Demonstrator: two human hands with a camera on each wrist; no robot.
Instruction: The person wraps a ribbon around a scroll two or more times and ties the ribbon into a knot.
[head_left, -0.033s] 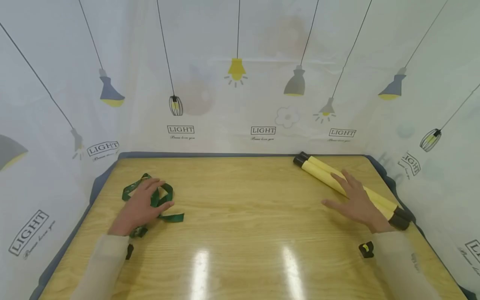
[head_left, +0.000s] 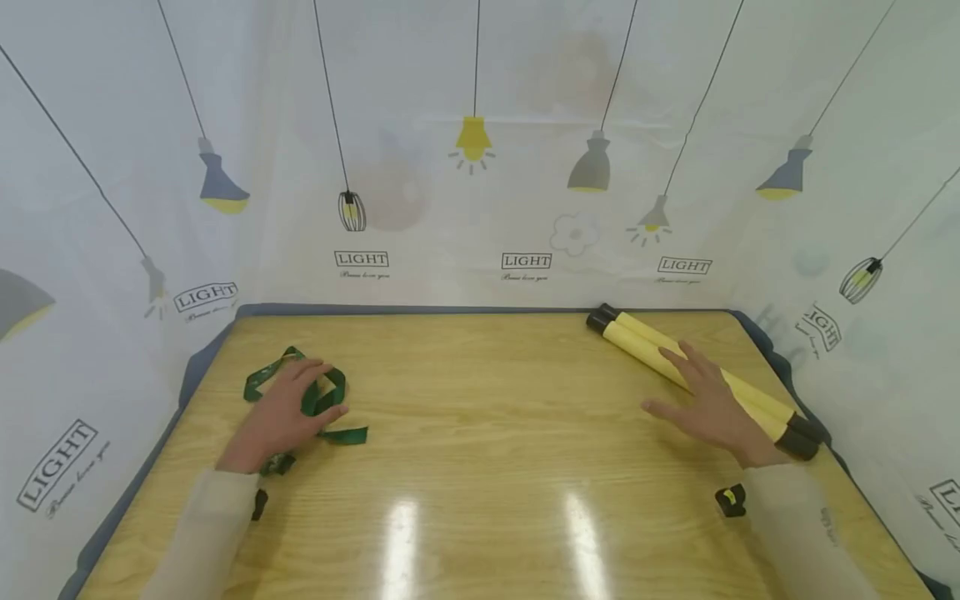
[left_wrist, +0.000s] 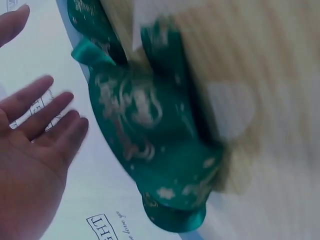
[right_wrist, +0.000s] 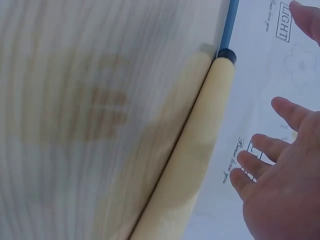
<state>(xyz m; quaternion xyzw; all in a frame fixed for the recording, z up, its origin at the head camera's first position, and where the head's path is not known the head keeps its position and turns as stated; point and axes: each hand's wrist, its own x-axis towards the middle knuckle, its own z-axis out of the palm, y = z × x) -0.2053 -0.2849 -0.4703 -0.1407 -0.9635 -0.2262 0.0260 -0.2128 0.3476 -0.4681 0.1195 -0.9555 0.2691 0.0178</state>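
A length of green ribbon point(head_left: 333, 385) with a pale print lies in loose loops on the left of the table. Over it my left hand point(head_left: 281, 410) is spread with relaxed fingers, holding nothing and partly hiding the loops. The left wrist view shows the ribbon point(left_wrist: 145, 120) beside the hand point(left_wrist: 35, 170), with space between them. On the right, two long yellow tubes with black ends point(head_left: 645, 354) lie side by side at a slant. Above their middle my right hand point(head_left: 708, 408) hovers, fingers apart. One tube point(right_wrist: 200, 125) appears beside that hand point(right_wrist: 285, 180) in the right wrist view.
The wooden tabletop point(head_left: 480, 400) has a grey-blue edge point(head_left: 412, 309) along the back and sides. White sheeting printed with lamps point(head_left: 450, 217) rises behind it and at both sides. A small black piece point(head_left: 731, 500) shows by the right sleeve.
The right hand has shifted very slightly to the left. The left hand, ribbon and tubes look the same.
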